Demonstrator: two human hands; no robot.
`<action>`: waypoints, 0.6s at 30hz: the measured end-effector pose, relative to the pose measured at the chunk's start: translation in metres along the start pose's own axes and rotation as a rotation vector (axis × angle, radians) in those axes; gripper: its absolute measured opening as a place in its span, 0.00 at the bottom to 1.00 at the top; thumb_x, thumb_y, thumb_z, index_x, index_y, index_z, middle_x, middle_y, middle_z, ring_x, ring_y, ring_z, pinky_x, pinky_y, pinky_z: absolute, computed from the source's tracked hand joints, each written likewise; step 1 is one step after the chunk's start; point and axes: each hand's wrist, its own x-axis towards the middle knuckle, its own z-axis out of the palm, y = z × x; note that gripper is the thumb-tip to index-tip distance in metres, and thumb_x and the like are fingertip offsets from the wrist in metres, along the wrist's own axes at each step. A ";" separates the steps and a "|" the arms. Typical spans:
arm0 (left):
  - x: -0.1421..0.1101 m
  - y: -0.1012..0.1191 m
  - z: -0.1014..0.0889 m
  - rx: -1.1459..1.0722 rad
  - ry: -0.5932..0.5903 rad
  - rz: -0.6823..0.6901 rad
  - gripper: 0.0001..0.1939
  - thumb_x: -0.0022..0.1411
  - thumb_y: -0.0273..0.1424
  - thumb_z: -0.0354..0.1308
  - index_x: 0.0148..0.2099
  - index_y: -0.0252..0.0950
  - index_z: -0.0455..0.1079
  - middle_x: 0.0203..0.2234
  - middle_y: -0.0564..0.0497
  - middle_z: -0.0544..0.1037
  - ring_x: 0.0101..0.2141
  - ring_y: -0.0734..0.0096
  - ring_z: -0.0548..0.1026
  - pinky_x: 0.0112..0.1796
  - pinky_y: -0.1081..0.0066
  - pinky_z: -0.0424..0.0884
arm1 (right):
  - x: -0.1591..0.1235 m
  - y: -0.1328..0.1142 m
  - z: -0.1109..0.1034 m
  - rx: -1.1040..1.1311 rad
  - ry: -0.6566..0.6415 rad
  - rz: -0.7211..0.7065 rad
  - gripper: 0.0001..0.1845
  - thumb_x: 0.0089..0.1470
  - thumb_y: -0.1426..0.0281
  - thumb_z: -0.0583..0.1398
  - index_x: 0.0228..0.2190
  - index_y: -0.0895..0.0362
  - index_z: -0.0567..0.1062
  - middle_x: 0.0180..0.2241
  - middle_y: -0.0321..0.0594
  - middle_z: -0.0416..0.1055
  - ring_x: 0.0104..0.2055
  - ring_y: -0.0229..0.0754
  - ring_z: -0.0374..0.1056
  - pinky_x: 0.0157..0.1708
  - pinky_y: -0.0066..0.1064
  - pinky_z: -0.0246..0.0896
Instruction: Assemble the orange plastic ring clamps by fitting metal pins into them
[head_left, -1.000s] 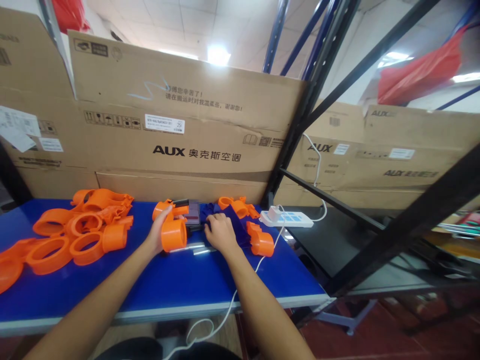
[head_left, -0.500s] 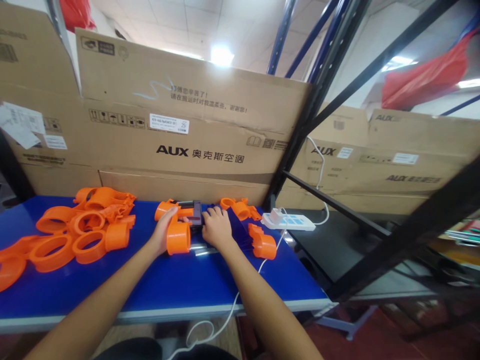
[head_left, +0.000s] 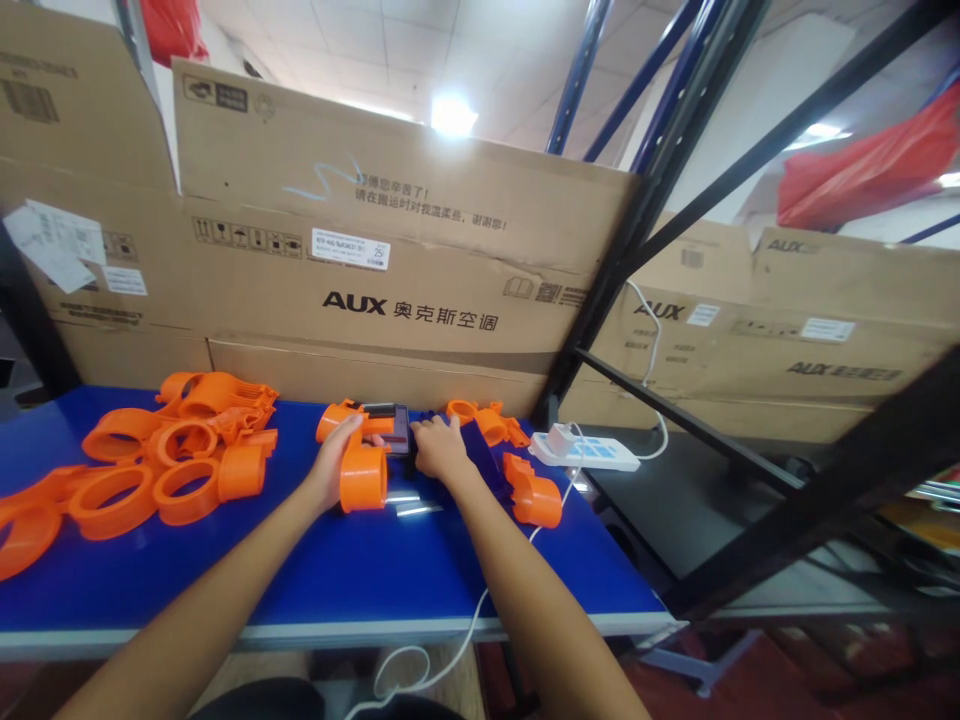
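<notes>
My left hand is wrapped round an orange plastic cylinder part that rests on the blue table. My right hand lies just right of it, fingers curled against a small dark box-shaped device and dark blue pieces behind it. What the right fingers hold is hidden. Two shiny metal strips lie on the table in front of both hands.
A heap of orange rings and tubes fills the table's left. More orange parts lie right of my right hand. A white power strip with cable sits on a black shelf. Cardboard boxes and black rack beams stand behind.
My right hand moved from the dark blue pieces leftward and away to the dark device. My left hand with the orange cylinder barely shifted.
</notes>
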 end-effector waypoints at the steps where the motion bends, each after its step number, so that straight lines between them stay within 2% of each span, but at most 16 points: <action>1: 0.000 0.000 0.000 0.000 0.000 0.000 0.20 0.58 0.48 0.64 0.35 0.33 0.70 0.24 0.46 0.78 0.21 0.65 0.75 0.22 0.69 0.70 | 0.000 0.001 0.001 -0.001 0.005 -0.003 0.20 0.54 0.72 0.60 0.49 0.57 0.76 0.49 0.53 0.75 0.53 0.55 0.63 0.56 0.50 0.43; 7: 0.001 0.000 0.001 -0.011 0.014 0.019 0.19 0.57 0.46 0.65 0.35 0.33 0.70 0.24 0.46 0.78 0.20 0.65 0.75 0.22 0.68 0.71 | 0.002 0.003 0.006 -0.004 0.053 0.012 0.12 0.57 0.70 0.60 0.41 0.56 0.80 0.48 0.54 0.75 0.53 0.56 0.62 0.55 0.50 0.45; 12: 0.000 0.000 0.001 -0.007 0.013 0.017 0.18 0.57 0.45 0.65 0.35 0.34 0.69 0.24 0.47 0.78 0.20 0.66 0.75 0.22 0.69 0.71 | 0.006 0.002 0.010 -0.008 0.084 0.031 0.14 0.59 0.75 0.56 0.39 0.58 0.82 0.45 0.56 0.77 0.52 0.55 0.64 0.54 0.50 0.45; 18: 0.001 -0.001 0.001 0.001 0.021 0.014 0.19 0.56 0.45 0.65 0.37 0.35 0.68 0.24 0.48 0.78 0.20 0.65 0.75 0.22 0.67 0.71 | 0.009 0.002 0.014 -0.004 0.141 0.065 0.16 0.59 0.74 0.54 0.39 0.60 0.82 0.42 0.57 0.78 0.50 0.55 0.65 0.53 0.50 0.44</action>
